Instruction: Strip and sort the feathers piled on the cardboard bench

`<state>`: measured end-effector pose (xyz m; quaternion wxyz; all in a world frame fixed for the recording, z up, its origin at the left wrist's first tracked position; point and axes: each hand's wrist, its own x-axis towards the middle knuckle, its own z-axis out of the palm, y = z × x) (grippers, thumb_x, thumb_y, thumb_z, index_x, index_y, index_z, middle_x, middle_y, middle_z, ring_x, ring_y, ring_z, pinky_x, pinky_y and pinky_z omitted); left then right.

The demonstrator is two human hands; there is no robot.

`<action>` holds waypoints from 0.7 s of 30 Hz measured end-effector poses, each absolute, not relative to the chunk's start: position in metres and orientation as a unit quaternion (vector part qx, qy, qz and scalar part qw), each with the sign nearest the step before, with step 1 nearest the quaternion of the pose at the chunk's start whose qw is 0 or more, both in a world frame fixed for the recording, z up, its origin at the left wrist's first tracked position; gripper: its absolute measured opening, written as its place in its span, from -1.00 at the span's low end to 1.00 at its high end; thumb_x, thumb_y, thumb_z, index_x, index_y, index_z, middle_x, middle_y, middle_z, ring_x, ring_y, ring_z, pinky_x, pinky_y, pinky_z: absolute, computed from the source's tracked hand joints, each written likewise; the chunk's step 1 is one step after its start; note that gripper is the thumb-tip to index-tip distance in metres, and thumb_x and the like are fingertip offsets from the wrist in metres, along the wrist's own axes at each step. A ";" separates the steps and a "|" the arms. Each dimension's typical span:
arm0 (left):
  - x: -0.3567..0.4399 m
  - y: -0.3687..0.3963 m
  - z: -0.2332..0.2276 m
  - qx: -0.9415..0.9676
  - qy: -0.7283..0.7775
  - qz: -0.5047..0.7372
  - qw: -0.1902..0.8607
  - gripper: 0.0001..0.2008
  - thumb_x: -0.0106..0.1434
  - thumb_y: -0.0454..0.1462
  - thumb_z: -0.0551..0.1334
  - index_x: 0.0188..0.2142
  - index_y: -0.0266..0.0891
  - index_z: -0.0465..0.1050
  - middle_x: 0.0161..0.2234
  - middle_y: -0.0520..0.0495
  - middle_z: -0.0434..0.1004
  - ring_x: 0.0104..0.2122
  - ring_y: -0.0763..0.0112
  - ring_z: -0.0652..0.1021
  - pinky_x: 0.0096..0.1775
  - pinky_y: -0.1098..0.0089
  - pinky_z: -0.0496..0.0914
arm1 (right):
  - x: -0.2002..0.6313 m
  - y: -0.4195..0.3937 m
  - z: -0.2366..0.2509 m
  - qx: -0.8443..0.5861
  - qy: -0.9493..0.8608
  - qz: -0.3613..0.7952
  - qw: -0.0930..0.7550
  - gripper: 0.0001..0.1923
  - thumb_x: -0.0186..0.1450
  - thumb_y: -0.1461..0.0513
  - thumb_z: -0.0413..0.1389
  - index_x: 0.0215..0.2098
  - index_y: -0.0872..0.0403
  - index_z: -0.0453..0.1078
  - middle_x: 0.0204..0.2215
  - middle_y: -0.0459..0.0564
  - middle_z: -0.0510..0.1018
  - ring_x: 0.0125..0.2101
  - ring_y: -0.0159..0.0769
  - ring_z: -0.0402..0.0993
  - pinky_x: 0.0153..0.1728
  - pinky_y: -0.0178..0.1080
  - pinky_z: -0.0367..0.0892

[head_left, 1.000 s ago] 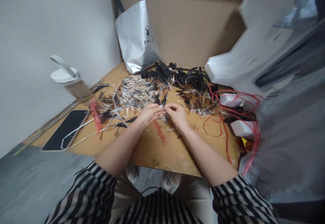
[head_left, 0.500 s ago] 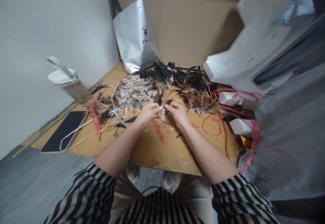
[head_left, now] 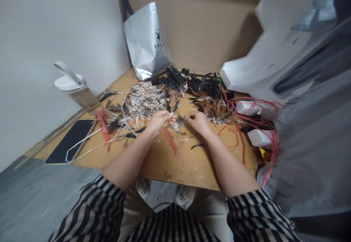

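Whatever the left hand [head_left: 159,120] pinches is too small to tell; the right hand [head_left: 197,120] curls over, hiding its fingertips; at three o'clock, grey cloth [head_left: 315,143] is blurred, cut off.

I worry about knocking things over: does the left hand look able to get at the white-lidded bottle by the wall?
Probably yes. The left hand is on that side, and between it and the white-lidded bottle lie only low feathers and white straps, nothing upright.
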<state>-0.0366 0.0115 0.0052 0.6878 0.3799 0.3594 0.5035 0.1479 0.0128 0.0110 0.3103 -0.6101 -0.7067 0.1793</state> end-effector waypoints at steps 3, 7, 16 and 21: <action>-0.037 0.012 0.005 0.365 0.362 0.515 0.686 -0.86 -0.02 -0.34 0.31 -0.54 -0.38 0.38 -0.51 -0.09 0.50 -0.54 0.59 0.48 -0.49 0.60 0.34 | 0.145 0.005 0.018 -0.624 -0.740 0.128 0.216 -0.80 0.08 0.15 0.05 -0.47 0.06 0.47 -0.51 -0.07 0.53 -0.48 -0.36 0.39 -0.47 -0.37 0.15; -0.036 0.011 0.007 0.358 0.368 0.516 0.686 -0.87 -0.01 -0.36 0.31 -0.54 -0.38 0.37 -0.51 -0.09 0.50 -0.55 0.59 0.48 -0.50 0.60 0.34 | 0.134 -0.004 0.026 -0.623 -0.773 0.038 0.111 -0.81 0.08 0.19 0.04 -0.46 0.06 0.49 -0.44 0.04 0.55 -0.39 -0.26 0.43 -0.39 -0.31 0.17; -0.036 0.011 0.005 0.352 0.366 0.516 0.690 -0.88 0.02 -0.37 0.29 -0.54 -0.38 0.35 -0.51 -0.10 0.50 -0.54 0.58 0.49 -0.49 0.60 0.34 | 0.134 0.000 0.020 -0.662 -0.747 0.008 0.062 -0.75 0.10 0.29 -0.05 -0.43 0.12 0.48 -0.41 0.19 0.54 -0.37 -0.17 0.45 -0.38 -0.26 0.20; -0.037 0.013 0.004 0.328 0.357 0.520 0.703 -0.89 0.03 -0.40 0.27 -0.54 -0.38 0.33 -0.50 -0.11 0.51 -0.54 0.57 0.50 -0.49 0.59 0.35 | 0.145 0.011 0.010 -0.658 -0.721 0.117 0.185 -0.75 0.09 0.21 -0.04 -0.53 0.13 0.46 -0.59 -0.01 0.50 -0.53 -0.34 0.38 -0.50 -0.36 0.15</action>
